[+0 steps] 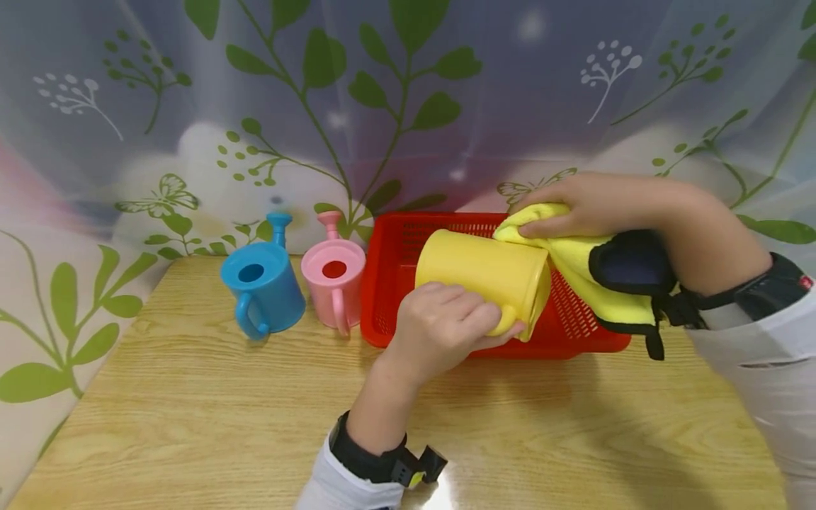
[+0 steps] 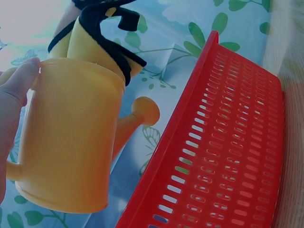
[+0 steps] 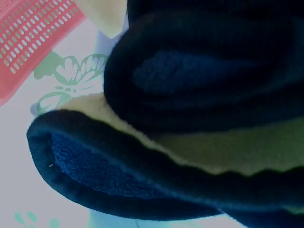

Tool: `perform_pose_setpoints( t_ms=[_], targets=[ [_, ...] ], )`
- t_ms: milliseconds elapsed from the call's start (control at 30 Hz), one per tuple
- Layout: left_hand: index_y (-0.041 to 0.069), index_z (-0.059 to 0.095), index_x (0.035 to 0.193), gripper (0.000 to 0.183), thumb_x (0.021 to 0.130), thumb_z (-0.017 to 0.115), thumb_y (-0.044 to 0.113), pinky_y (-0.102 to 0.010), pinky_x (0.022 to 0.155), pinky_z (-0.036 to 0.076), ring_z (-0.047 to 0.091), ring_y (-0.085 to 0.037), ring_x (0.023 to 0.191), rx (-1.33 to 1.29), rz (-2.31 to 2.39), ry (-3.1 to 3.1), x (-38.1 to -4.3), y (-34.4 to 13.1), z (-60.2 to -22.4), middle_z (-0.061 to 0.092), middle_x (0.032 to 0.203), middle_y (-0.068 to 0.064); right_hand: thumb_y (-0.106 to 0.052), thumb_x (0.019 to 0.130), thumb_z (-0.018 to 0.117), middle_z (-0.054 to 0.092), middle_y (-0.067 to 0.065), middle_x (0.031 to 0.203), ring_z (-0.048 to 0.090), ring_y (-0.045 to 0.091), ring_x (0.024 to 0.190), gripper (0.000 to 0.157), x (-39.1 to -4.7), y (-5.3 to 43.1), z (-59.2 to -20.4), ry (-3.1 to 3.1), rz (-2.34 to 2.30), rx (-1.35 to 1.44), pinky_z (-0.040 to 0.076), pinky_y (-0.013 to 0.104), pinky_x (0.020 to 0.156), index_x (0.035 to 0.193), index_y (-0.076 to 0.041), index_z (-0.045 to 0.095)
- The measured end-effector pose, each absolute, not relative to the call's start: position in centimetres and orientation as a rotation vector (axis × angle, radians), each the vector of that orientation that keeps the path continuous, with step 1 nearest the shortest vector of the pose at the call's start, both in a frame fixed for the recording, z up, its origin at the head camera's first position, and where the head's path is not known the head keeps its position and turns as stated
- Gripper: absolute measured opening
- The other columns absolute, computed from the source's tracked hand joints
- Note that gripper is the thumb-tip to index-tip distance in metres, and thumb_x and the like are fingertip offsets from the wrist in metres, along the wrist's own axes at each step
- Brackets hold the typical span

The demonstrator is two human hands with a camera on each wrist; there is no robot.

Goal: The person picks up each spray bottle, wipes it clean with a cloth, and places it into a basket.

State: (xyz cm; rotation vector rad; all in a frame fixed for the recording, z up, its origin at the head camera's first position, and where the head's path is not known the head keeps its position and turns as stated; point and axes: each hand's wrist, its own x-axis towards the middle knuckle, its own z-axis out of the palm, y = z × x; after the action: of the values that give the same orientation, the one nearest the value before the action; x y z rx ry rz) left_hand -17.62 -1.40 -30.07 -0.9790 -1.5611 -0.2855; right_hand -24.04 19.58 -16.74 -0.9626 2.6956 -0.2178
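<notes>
A yellow watering can [image 1: 481, 265] is held on its side above a red basket. My left hand [image 1: 440, 322] grips it by the handle. Bunched in my right hand [image 1: 583, 202] is a yellow cloth [image 1: 576, 258] with dark edging and a dark blue reverse, pressed against the can near its top end. The left wrist view shows the can's body [image 2: 71, 142] and its spout [image 2: 146, 111], with the cloth behind its far end. Folds of the cloth [image 3: 99, 166] fill much of the right wrist view, where the right fingers are hidden.
The red basket [image 1: 371, 283] with slotted sides stands on the wooden table [image 1: 223, 418], directly below the hands. To its left are a blue watering can [image 1: 277, 294] and a pink watering can [image 1: 321, 276], both upright. Behind everything hangs a leaf-patterned curtain [image 1: 268, 163].
</notes>
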Motion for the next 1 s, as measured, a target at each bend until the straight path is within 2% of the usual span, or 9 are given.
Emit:
perform_pose_setpoints(
  t_ms=[133,300,533,700,1000],
  targets=[
    [0.020,0.043,0.060,0.034,0.084,0.062,0.035,-0.016,0.044,0.024,0.032,-0.004,0.048,-0.988,-0.278,-1.547,-17.5,-1.3,-29.9,0.039,0.049,0.011,-0.043,0.090,0.053,0.060,0.004,0.113,0.049,0.022,0.105,0.040,-24.3,18.7,-16.5,2.700,-0.199,-0.965,0.038,0.047,0.090,0.124,-0.022,0.054],
    [0.021,0.043,0.060,0.034,0.083,0.062,0.037,-0.016,0.043,0.024,0.032,-0.004,0.047,-0.989,-0.260,-1.510,-17.3,-1.2,-29.8,0.039,0.049,0.011,-0.042,0.090,0.052,0.056,0.008,0.119,0.046,0.025,0.111,0.039,-24.9,17.7,-16.6,2.686,-0.171,-1.024,0.036,0.048,0.093,0.123,-0.021,0.055],
    [0.020,0.043,0.061,0.034,0.083,0.063,0.037,-0.016,0.043,0.022,0.032,-0.004,0.047,-0.991,-0.256,-1.491,-17.0,-1.1,-29.8,0.038,0.049,0.011,-0.036,0.090,0.054,0.062,0.000,0.102,0.053,0.014,0.087,0.033,-25.9,16.2,-17.0,2.662,-0.177,-1.152,0.041,0.034,0.079,0.119,-0.021,0.058],
    [0.021,0.043,0.060,0.034,0.082,0.063,0.037,-0.016,0.043,0.020,0.030,-0.004,0.046,-0.996,-0.259,-1.470,-17.1,-1.0,-29.7,0.038,0.048,0.011,-0.042,0.091,0.050,0.061,-0.002,0.109,0.052,0.015,0.094,0.036,-26.5,15.4,-17.0,2.638,-0.153,-1.082,0.039,0.036,0.084,0.121,-0.024,0.056],
    [0.021,0.044,0.059,0.035,0.082,0.064,0.038,-0.016,0.042,0.020,0.031,-0.004,0.046,-1.009,-0.277,-1.457,-16.7,-0.7,-29.8,0.038,0.048,0.011,-0.040,0.092,0.049,0.059,-0.002,0.111,0.050,0.015,0.100,0.034,-28.1,14.3,-17.6,2.532,-0.217,-1.119,0.037,0.036,0.090,0.120,-0.023,0.055]
  ],
)
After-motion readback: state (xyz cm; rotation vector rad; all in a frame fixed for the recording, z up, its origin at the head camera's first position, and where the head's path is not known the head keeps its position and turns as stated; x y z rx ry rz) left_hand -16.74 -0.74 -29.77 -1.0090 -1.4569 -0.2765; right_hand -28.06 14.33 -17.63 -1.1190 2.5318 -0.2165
